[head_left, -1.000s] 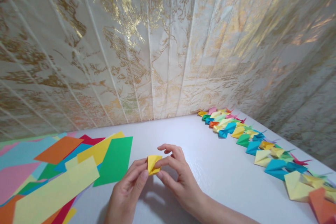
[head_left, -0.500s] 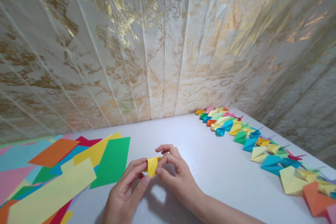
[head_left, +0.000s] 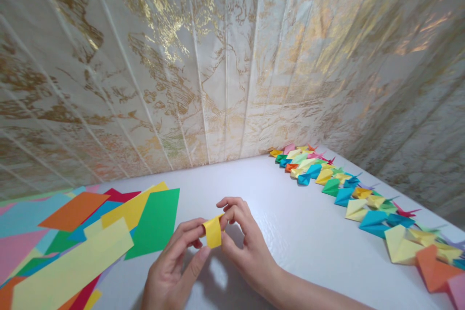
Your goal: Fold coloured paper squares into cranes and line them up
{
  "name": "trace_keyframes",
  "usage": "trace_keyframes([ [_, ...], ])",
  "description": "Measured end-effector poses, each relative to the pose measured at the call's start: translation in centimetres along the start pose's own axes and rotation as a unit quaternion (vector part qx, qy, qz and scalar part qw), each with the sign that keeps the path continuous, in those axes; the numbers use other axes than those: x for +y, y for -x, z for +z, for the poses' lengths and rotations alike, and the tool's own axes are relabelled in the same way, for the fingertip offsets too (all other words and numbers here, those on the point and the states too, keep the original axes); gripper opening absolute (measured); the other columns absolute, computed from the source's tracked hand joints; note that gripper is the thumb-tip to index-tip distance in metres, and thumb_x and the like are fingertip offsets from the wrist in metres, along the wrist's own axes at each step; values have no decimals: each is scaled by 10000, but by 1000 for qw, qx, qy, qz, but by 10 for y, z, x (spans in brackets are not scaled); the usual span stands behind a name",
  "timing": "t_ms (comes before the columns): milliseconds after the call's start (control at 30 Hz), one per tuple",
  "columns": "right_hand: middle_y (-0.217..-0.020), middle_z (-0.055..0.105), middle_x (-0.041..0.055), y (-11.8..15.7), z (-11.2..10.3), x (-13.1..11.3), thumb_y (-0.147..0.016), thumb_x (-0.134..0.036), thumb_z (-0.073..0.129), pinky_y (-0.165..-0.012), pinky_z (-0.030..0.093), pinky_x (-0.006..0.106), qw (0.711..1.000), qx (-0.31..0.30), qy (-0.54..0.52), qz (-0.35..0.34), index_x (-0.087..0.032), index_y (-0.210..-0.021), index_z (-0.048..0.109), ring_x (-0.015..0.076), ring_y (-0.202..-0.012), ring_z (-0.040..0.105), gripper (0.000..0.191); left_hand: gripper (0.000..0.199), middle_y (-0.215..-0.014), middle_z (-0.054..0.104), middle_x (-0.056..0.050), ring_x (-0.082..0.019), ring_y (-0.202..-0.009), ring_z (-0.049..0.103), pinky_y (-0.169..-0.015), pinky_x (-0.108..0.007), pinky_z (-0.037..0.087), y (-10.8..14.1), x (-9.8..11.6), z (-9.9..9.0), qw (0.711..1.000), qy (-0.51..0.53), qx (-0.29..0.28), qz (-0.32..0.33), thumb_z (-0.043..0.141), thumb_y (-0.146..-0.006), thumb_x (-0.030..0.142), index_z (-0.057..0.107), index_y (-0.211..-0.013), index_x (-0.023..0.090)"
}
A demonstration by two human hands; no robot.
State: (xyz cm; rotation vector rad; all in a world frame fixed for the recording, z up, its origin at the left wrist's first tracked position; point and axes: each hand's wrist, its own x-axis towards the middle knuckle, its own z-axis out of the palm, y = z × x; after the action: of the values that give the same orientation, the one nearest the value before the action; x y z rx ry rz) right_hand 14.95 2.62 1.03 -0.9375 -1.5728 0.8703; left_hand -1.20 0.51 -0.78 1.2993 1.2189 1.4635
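Note:
A small piece of folded yellow paper [head_left: 213,232] is held up between both hands, just above the white table. My left hand [head_left: 178,256] pinches its left edge, thumb low and fingers behind. On the other side my right hand [head_left: 245,240] grips the right edge between thumb and fingers, the index finger curled above. The back of the paper and the fingertips behind it are hidden.
Loose coloured paper sheets [head_left: 76,256] overlap at the left, a green sheet [head_left: 156,223] nearest my left hand. Rows of folded paper cranes [head_left: 374,223] line the table's right side. A gold-patterned curtain [head_left: 203,68] hangs behind the white table [head_left: 218,179].
The yellow paper has turned a little, so a broader flat face of it shows. My right thumb and fingers have shifted slightly along its right edge.

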Motion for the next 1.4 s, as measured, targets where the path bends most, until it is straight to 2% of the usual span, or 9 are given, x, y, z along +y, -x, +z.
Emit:
trace_keyframes([
  [100, -1142, 582, 48, 1, -1, 1, -852, -110, 546, -864, 410, 306, 1000, 8, -16, -14, -239, -912, 538, 199, -1084, 537, 142, 298, -1129, 699, -67, -214, -924, 654, -813, -233, 562, 0, 5, 1, 1000, -3, -21, -15, 804, -741, 473, 792, -924, 238],
  [200, -1115, 581, 40, 0, -1, 2, -913, -177, 565, -872, 398, 301, 999, 11, -25, -29, -241, -920, 556, 192, -1080, 538, 65, 341, -1107, 705, -62, -223, -977, 658, -835, -228, 554, 0, 9, 4, 998, 42, -35, -39, 812, -733, 482, 786, -970, 238],
  [333, -1097, 584, 34, 0, 0, 4, -925, -172, 577, -874, 396, 297, 999, 6, -20, -35, -237, -906, 570, 184, -1063, 546, 68, 350, -1082, 706, -64, -233, -1037, 661, -890, -238, 540, -2, 11, 7, 993, 81, -53, -66, 808, -742, 480, 777, -971, 217],
  [533, -1074, 595, 47, 1, 1, 2, -966, -207, 558, -833, 456, 295, 997, -8, -39, -60, -239, -1011, 620, 177, -986, 580, 83, 398, -1033, 712, -61, -228, -977, 671, -855, -249, 546, -2, 8, 8, 991, 93, -68, -63, 831, -709, 496, 753, -973, 209],
  [700, -1113, 585, 55, 1, -3, 1, -968, -208, 571, -973, 451, 349, 997, -51, 17, -63, -253, -937, 676, 205, -1109, 567, 118, 387, -965, 708, -41, -216, -963, 662, -857, -235, 535, 0, 11, 10, 989, 102, -64, -90, 815, -733, 487, 728, -980, 202],
  [967, -1162, 592, 48, 1, -8, 0, -877, -45, 508, -918, 463, 372, 974, -80, 119, -174, -253, -916, 611, 208, -1058, 545, 235, 420, -948, 693, -28, -202, -926, 652, -813, -214, 538, 3, 12, 8, 989, 108, -50, -92, 792, -738, 555, 716, -982, 222],
  [1133, -1150, 572, 65, -1, -7, -4, -822, -65, 531, -927, 458, 362, 988, -67, 72, -120, -227, -869, 612, 213, -1078, 552, 188, 307, -990, 675, -28, -182, -948, 641, -844, -184, 519, 0, 9, 6, 993, 91, -39, -62, 804, -749, 495, 727, -852, 217],
  [1267, -960, 599, 32, -3, -2, 3, -881, -169, 583, -788, 476, 297, 997, -54, -48, -35, -221, -900, 582, 168, -866, 577, 56, 329, -999, 664, -27, -195, -978, 654, -860, -195, 525, 0, 7, 6, 992, 97, -42, -67, 808, -734, 516, 728, -849, 219],
  [1400, -905, 628, 5, -4, 0, 13, -853, -243, 692, -750, 457, 289, 986, -56, -146, 58, -229, -1027, 598, 162, -794, 568, 199, 279, -1051, 658, -35, -217, -1034, 646, -904, -245, 521, -3, -4, -2, 997, 48, -34, -49, 767, -780, 495, 724, -877, 237],
])
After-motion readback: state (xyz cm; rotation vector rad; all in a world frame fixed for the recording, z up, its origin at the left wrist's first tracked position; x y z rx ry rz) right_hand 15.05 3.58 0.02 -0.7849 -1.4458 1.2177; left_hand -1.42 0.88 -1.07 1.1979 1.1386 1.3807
